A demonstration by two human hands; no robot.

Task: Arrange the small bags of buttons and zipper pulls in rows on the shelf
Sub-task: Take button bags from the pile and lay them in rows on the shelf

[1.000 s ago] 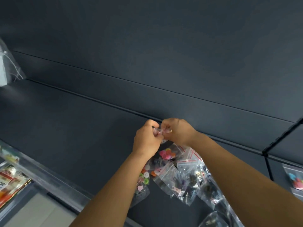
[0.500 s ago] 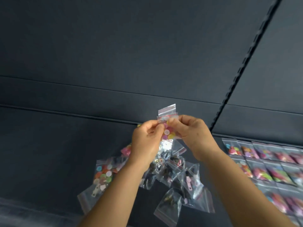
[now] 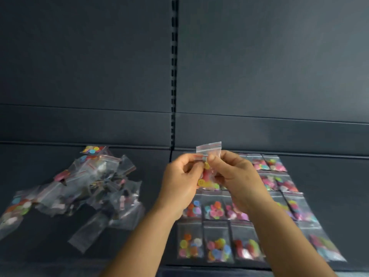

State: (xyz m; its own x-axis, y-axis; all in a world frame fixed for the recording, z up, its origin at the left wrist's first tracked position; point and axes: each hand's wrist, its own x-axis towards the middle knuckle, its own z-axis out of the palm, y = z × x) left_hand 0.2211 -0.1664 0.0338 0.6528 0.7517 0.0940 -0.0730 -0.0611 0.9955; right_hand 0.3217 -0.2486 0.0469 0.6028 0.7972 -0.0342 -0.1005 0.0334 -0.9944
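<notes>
The left hand (image 3: 180, 183) and the right hand (image 3: 232, 176) both pinch one small bag of buttons (image 3: 208, 172) by its top, likely to press it flat. It hangs between the hands, above the neat rows (image 3: 217, 240) on the shelf (image 3: 329, 196), away from the messy pile (image 3: 87, 188)

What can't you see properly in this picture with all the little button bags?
Head view only:
- Held bag: the left hand and right hand cover its sides.
- Rows of bags: the arms cover the middle ones.
- Heap of bags: blurred and overlapping, so contents and count are unclear.
- Shelf: cut off at the picture's edges.
</notes>
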